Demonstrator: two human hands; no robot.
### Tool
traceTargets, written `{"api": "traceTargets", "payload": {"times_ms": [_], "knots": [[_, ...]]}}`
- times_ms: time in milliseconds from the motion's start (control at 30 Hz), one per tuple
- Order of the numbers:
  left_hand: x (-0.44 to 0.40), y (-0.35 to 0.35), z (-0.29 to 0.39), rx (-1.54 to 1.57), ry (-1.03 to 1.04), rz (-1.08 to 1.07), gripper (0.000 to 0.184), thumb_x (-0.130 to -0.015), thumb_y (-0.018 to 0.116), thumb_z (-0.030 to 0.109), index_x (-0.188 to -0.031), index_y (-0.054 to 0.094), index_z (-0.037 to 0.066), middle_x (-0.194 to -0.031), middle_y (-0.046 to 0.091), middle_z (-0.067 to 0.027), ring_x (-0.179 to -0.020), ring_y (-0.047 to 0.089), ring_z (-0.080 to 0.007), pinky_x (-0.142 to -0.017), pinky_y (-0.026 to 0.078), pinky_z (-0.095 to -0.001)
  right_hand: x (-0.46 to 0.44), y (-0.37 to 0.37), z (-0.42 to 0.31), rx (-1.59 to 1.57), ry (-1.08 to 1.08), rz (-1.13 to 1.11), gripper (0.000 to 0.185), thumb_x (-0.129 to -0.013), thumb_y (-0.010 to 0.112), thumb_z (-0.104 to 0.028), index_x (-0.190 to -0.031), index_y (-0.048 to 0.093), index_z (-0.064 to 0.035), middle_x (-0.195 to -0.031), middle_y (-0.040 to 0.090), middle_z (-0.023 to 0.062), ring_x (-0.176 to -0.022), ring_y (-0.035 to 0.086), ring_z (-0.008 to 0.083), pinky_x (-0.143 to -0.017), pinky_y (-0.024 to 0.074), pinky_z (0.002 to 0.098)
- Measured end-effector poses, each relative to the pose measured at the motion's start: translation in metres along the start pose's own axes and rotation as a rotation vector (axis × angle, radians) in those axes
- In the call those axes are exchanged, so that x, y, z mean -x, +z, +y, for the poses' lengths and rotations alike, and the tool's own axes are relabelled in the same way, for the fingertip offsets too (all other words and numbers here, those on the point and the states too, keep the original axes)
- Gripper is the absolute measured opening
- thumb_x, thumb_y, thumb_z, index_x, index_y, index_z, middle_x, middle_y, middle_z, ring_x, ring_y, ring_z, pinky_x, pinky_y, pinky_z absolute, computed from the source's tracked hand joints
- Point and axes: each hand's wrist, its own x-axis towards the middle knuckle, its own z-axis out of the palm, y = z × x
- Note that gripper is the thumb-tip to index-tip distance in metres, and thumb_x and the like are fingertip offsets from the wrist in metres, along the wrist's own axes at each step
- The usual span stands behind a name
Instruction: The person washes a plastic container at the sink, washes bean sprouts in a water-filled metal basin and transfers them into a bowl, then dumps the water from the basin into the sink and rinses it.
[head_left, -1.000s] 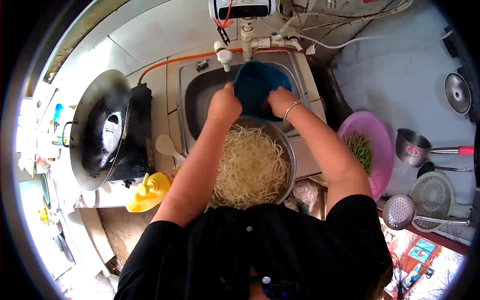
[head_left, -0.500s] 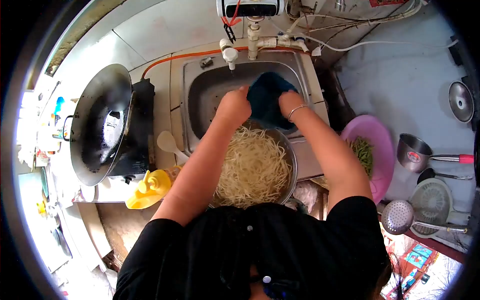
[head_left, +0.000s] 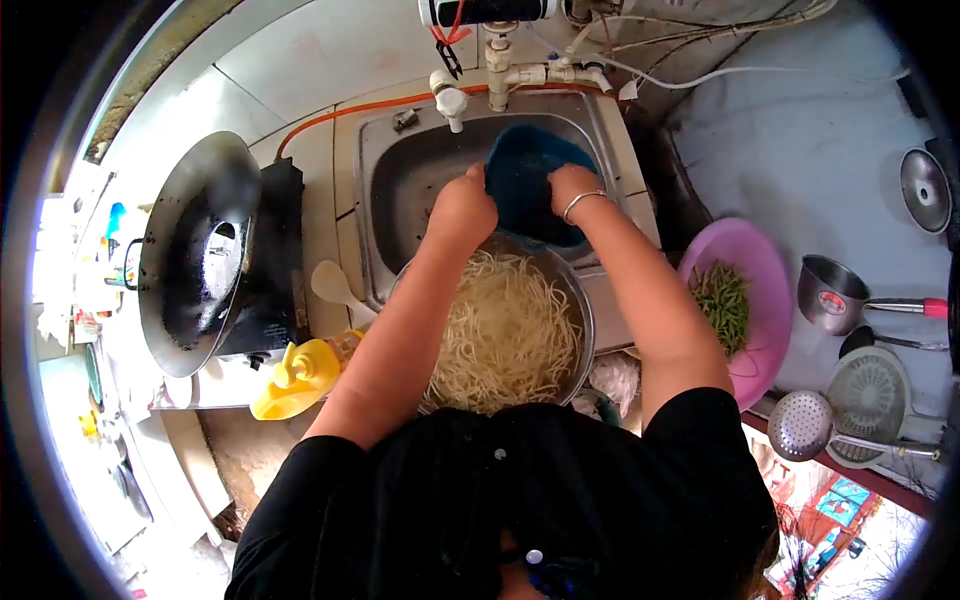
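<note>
Over the metal sink [head_left: 395,210] is a dark blue basin [head_left: 530,190]. My left hand [head_left: 465,208] is closed on its left rim. On the right side of the basin, my right hand [head_left: 575,188] has its fingers at or inside the rim; what they grip is hidden. A bracelet circles my right wrist. Below the basin, close to my body, a large metal bowl [head_left: 587,345] holds many pale noodle-like strands [head_left: 505,335]. A white faucet [head_left: 450,102] stands behind the sink, left of the basin.
At left, a large wok [head_left: 195,255] sits on a black stove [head_left: 285,250]. A yellow bottle [head_left: 298,378] and a pale spoon [head_left: 335,286] lie nearby. A pink basin [head_left: 765,290] with green vegetables [head_left: 722,300] is at right, beside a pot [head_left: 830,295] and strainers [head_left: 865,400].
Between the earlier frames, the blue basin and both hands moved slightly right and nearer my body. They have since risen a little toward the back of the sink.
</note>
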Motion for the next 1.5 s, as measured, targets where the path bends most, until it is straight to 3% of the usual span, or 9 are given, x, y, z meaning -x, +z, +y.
{"api": "traceTargets", "payload": {"times_ms": [67,233,333,533,733,833,1000,1267,1500], "knots": [[-0.002,0.003,-0.004,0.001,0.011,-0.005,0.033,-0.077,0.048,0.004,-0.110,0.051,-0.001,-0.093,0.061,-0.0253,-0.091,0.058,-0.0406,-0.080,0.046,-0.0459,-0.009,-0.003,0.000,0.012,0.135,0.291,0.028,-0.072,0.059,-0.009,-0.100,0.064,-0.0061,-0.108,0.060,0.0184,-0.100,0.057,0.0369,-0.086,0.0469,0.0401],[0.000,0.008,-0.007,0.088,0.051,0.076,0.029,-0.076,0.050,0.005,-0.104,0.052,-0.002,-0.091,0.061,-0.0261,-0.089,0.058,-0.0418,-0.079,0.046,-0.0469,-0.035,-0.016,-0.033,-0.412,0.339,0.407,0.032,-0.072,0.063,-0.013,-0.103,0.060,-0.0059,-0.107,0.059,0.0203,-0.100,0.056,0.0377,-0.087,0.0458,0.0422],[-0.001,0.006,-0.004,0.035,-0.013,0.081,0.032,-0.076,0.049,0.005,-0.108,0.053,-0.001,-0.091,0.062,-0.0254,-0.089,0.058,-0.0415,-0.079,0.046,-0.0469,-0.048,-0.011,-0.068,-0.418,0.172,0.504,0.034,-0.070,0.068,-0.018,-0.102,0.061,-0.0060,-0.103,0.061,0.0196,-0.096,0.058,0.0359,-0.086,0.0465,0.0416],[-0.002,-0.010,-0.032,0.066,-0.052,0.240,0.040,-0.080,0.046,0.007,-0.119,0.050,0.001,-0.094,0.062,-0.0246,-0.089,0.059,-0.0401,-0.079,0.047,-0.0457,-0.009,0.000,-0.076,-0.581,-0.259,0.033,0.036,-0.070,0.065,-0.015,-0.106,0.063,-0.0105,-0.104,0.062,0.0183,-0.097,0.059,0.0350,-0.087,0.0470,0.0394],[-0.001,-0.018,-0.038,0.069,-0.038,0.241,0.039,-0.081,0.045,0.007,-0.119,0.051,0.002,-0.095,0.062,-0.0242,-0.090,0.059,-0.0392,-0.080,0.047,-0.0450,0.016,-0.038,-0.058,0.074,-0.122,0.020,0.033,-0.074,0.060,-0.011,-0.107,0.063,-0.0092,-0.111,0.056,0.0197,-0.103,0.055,0.0352,-0.088,0.0473,0.0392],[-0.002,-0.014,-0.042,0.129,-0.070,0.185,0.039,-0.080,0.045,0.007,-0.119,0.052,0.002,-0.095,0.062,-0.0242,-0.091,0.059,-0.0392,-0.081,0.046,-0.0447,-0.013,-0.028,-0.046,0.046,0.008,0.372,0.036,-0.076,0.059,-0.010,-0.112,0.060,-0.0088,-0.111,0.055,0.0207,-0.101,0.056,0.0365,-0.088,0.0473,0.0388],[0.007,-0.014,-0.024,0.077,0.002,0.199,0.038,-0.080,0.046,0.007,-0.117,0.052,0.002,-0.096,0.062,-0.0245,-0.092,0.058,-0.0392,-0.081,0.046,-0.0446,-0.048,-0.015,-0.073,-0.506,0.272,0.317,0.044,-0.076,0.058,-0.012,-0.119,0.055,-0.0090,-0.121,0.051,0.0237,-0.108,0.053,0.0388,-0.092,0.0443,0.0417],[0.003,-0.019,-0.042,0.074,-0.021,0.291,0.036,-0.081,0.046,0.008,-0.116,0.052,0.002,-0.097,0.062,-0.0240,-0.093,0.058,-0.0395,-0.081,0.046,-0.0447,-0.017,-0.016,-0.093,-0.396,-0.359,0.025,0.032,-0.068,0.068,-0.017,-0.099,0.064,-0.0081,-0.097,0.065,0.0156,-0.089,0.061,0.0331,-0.077,0.0488,0.0371],[0.002,-0.028,-0.036,0.039,-0.029,0.267,0.036,-0.081,0.047,0.008,-0.116,0.052,0.003,-0.094,0.063,-0.0217,-0.091,0.059,-0.0388,-0.080,0.047,-0.0450,-0.013,-0.025,-0.059,0.041,-0.248,0.001,0.029,-0.070,0.061,-0.007,-0.098,0.065,-0.0091,-0.101,0.062,0.0143,-0.097,0.057,0.0333,-0.084,0.0476,0.0389]]}}
